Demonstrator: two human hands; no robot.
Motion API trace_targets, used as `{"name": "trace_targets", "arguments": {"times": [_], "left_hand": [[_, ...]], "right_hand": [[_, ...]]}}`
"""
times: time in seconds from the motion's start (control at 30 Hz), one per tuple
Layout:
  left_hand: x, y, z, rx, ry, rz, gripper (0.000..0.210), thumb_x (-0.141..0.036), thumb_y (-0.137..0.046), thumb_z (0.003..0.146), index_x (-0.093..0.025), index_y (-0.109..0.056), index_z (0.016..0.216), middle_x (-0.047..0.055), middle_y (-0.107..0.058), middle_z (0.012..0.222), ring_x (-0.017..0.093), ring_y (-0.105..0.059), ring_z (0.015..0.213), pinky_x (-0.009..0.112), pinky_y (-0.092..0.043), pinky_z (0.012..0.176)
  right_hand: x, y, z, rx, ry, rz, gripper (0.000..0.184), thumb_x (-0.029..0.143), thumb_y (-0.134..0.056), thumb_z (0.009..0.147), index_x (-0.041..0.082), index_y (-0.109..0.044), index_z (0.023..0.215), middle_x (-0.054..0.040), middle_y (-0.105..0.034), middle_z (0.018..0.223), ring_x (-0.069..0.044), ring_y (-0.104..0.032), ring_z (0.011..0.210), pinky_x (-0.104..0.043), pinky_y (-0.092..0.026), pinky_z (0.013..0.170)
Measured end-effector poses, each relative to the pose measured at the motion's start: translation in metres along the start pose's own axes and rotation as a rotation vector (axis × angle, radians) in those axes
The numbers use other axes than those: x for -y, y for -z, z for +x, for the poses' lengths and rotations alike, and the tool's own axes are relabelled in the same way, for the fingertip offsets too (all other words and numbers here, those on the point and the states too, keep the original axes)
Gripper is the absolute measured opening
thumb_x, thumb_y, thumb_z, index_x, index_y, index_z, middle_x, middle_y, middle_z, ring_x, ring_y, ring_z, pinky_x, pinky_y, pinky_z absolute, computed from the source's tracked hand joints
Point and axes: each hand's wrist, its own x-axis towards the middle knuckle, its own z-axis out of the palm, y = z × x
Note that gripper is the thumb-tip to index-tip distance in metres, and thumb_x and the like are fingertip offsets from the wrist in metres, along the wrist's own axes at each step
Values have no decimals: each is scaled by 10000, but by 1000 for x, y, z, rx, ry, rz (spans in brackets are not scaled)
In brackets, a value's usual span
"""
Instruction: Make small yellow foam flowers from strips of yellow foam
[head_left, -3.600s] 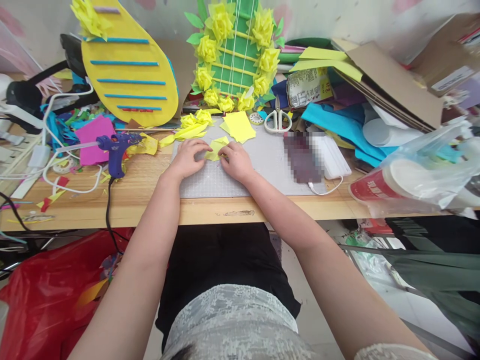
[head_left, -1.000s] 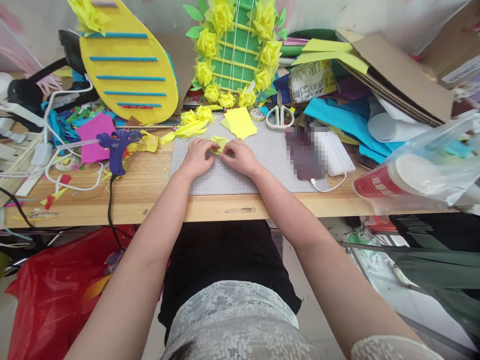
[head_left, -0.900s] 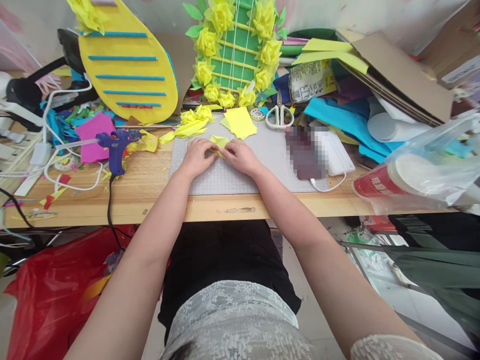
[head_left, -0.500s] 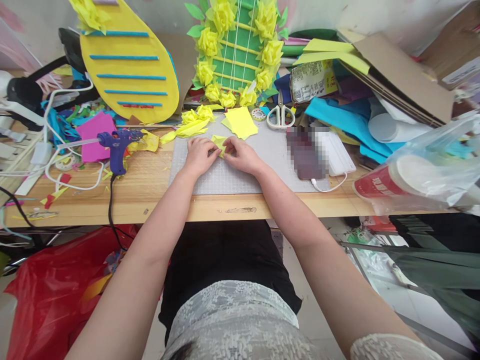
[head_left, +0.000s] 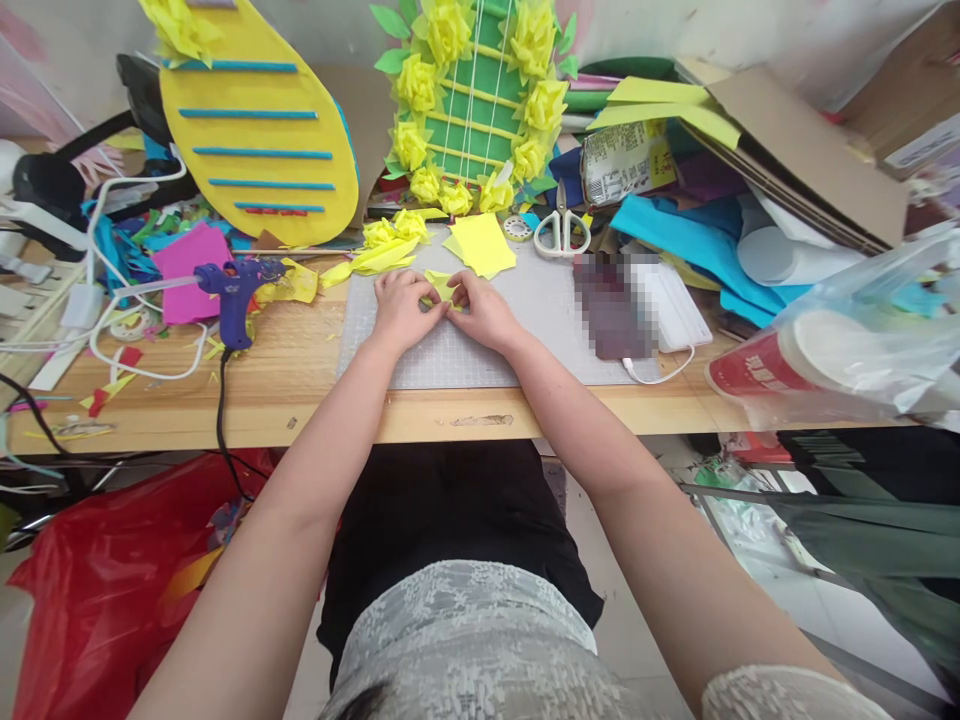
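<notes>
My left hand (head_left: 405, 308) and my right hand (head_left: 480, 308) meet over the grey cutting mat (head_left: 457, 370), their thumbs close together. Between them is a small piece of yellow paper (head_left: 436, 283), pinched in the fingers of both hands and partly hidden by them. Just beyond lies a stack of yellow paper squares (head_left: 481, 244). To its left are folded yellow paper strips (head_left: 384, 257) and paper flowers (head_left: 395, 230). White-handled scissors (head_left: 562, 236) lie behind the mat, next to a small round reel (head_left: 516, 228).
A purple glue gun (head_left: 238, 300) stands at left, its black cord hanging over the table edge. At right are a phone (head_left: 611, 310), a white power bank (head_left: 671, 305) and a bagged cup (head_left: 780, 360). Decorated yellow (head_left: 259, 135) and green (head_left: 480, 110) boards stand at the back.
My thumbs have come closer together over the yellow paper, and the left hand has shifted slightly right. More of the paper is covered. Everything around stays put.
</notes>
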Motion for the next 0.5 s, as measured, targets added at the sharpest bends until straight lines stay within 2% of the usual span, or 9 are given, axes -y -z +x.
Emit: {"name": "trace_targets", "arguments": {"times": [0.17,0.33,0.5], "left_hand": [[-1,-2,0,-27,40,25,97,-288,-678,741,-228,-640,675,57,-598,975,306,-478,1092,533,-306,1008],[-4,-1,-1,10,71,43,64,-259,-647,747,-227,-641,692,68,-596,982,310,-471,1102,526,-297,1020],[-1,-4,0,-25,61,31,81,-261,-662,727,-230,-620,665,61,-600,965,308,-477,1074,534,-308,1012]], "right_hand": [[1,0,0,2,-8,3,348,209,-586,738,193,-492,1073,-40,-617,937,-175,-548,840,-332,-442,804],[2,2,-1,12,18,-23,276,194,-568,753,178,-521,1025,-61,-620,952,-175,-546,852,-324,-444,812],[2,3,0,24,24,-13,253,184,-562,748,184,-532,999,-57,-626,948,-174,-553,858,-322,-447,814]]}}
